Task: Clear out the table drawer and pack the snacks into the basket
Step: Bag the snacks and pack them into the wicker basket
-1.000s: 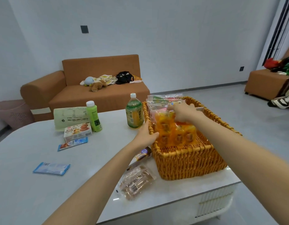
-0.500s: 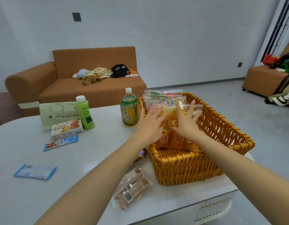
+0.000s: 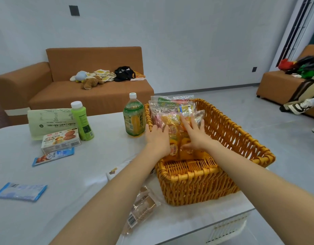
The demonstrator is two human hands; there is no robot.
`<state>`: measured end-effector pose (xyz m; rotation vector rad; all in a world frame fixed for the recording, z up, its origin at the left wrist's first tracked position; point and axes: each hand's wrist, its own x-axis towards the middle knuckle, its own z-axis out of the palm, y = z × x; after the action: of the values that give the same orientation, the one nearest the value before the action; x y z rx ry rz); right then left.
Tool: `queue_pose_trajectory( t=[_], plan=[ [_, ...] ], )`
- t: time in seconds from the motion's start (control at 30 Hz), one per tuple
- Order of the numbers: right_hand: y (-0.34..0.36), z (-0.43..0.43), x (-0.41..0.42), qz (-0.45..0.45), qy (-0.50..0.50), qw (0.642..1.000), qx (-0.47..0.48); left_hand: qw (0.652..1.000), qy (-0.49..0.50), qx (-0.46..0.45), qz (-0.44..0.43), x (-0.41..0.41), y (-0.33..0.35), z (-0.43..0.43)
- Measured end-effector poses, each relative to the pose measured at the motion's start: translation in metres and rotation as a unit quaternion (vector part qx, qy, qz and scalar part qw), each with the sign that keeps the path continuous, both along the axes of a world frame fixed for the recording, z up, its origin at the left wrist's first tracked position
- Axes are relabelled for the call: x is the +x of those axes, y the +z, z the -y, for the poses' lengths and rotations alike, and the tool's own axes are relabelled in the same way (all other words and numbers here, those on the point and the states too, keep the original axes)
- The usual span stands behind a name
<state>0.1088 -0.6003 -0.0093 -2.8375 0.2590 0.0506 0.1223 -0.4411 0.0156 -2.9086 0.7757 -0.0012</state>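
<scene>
**Wicker basket (image 3: 188, 175) on the worktop (image 3: 82, 174), both hands flat on the snacks**

Nearest to us, a clear packet of brown bread (image 3: 140, 212) lies on the white worktop beside the basket's near left corner, partly under our left forearm. A small packet (image 3: 114, 171) peeks out further up the same forearm. Off to the left lies a flat blue sachet (image 3: 20, 191), well apart from everything else.

The basket stands at the worktop's right end. Inside it, orange snack packets (image 3: 174, 151) stand on edge, leaning towards the far end, with clear bags (image 3: 170, 105) of mixed sweets upright behind them.

Our left hand (image 3: 157, 138) reaches over the basket's left rim, fingers straight and together, laid against the left side of the orange packets. Our right hand (image 3: 195, 137) comes in from the near right, fingers spread and straight, palm pressed on the face of the packets. Neither grip is closed: both hands are flat and press rather than hold.

Beyond the left hand, a green tea bottle (image 3: 134, 115) stands just beside the basket's far left corner. Further left are a blue wafer packet (image 3: 53, 156), a biscuit box (image 3: 61, 140), a light green bottle (image 3: 82, 121) and a pale green bag (image 3: 50, 121), grouped close together.

Past the worktop, a brown sofa (image 3: 92, 92) carries plush toys (image 3: 91, 82) and a black bag (image 3: 124, 73).
</scene>
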Motion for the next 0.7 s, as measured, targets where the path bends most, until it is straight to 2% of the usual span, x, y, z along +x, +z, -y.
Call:
queue_pose_trajectory(
  t=[0.17,0.27,0.33,0.37,0.43,0.53,0.6,0.7],
  plan=[
    [0.003,-0.011,-0.012,0.033,-0.069,0.995,-0.072,0.995,0.013,-0.093,0.046,-0.008,-0.001,-0.004],
    [0.007,-0.017,-0.018,0.039,-0.126,0.991,0.000,0.986,0.006,-0.134,0.097,-0.010,0.000,-0.006],
    [0.006,-0.018,-0.021,0.029,-0.149,0.986,0.067,0.986,-0.007,-0.139,0.095,-0.010,0.000,-0.007],
    [0.005,-0.016,-0.021,0.034,-0.155,0.985,0.070,0.986,-0.007,-0.141,0.084,-0.010,-0.001,-0.008],
    [0.006,-0.011,-0.018,0.090,-0.138,0.986,-0.009,0.985,0.002,-0.158,0.067,-0.009,-0.003,-0.008],
    [0.014,-0.002,-0.003,0.172,-0.032,0.979,-0.106,0.977,0.017,-0.208,0.038,-0.008,-0.005,-0.008],
    [0.019,0.000,0.008,0.152,0.010,0.981,-0.121,0.971,0.028,-0.237,0.019,-0.007,-0.006,-0.009],
    [0.024,-0.001,0.016,0.165,0.011,0.982,-0.090,0.960,0.039,-0.278,0.011,-0.007,-0.009,-0.010]
  ],
)
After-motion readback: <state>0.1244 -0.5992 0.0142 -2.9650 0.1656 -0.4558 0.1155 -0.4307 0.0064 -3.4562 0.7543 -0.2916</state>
